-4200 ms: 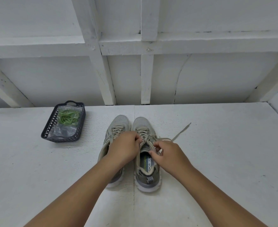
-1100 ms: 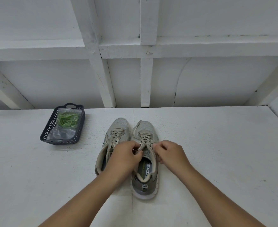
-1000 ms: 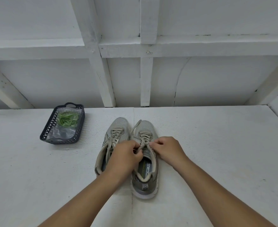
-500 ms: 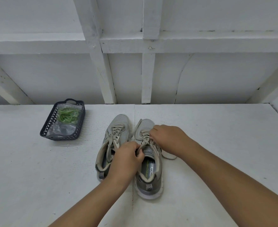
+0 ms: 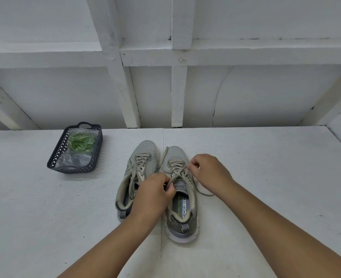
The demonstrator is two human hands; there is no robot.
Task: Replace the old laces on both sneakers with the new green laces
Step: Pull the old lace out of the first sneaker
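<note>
right sneaker (image 5: 182, 197) | insole (image 5: 182, 205) | text: "MEMORY FOA", rest cut off

You see an evenly lit, bright scene in soft, diffuse light with no glare. Only faint shadows sit just beside the pinching hands, under the sneaker soles. Near the grip the focus is sharp; farther out the beams bend from wide-angle distortion and detail softens slightly.
</note>
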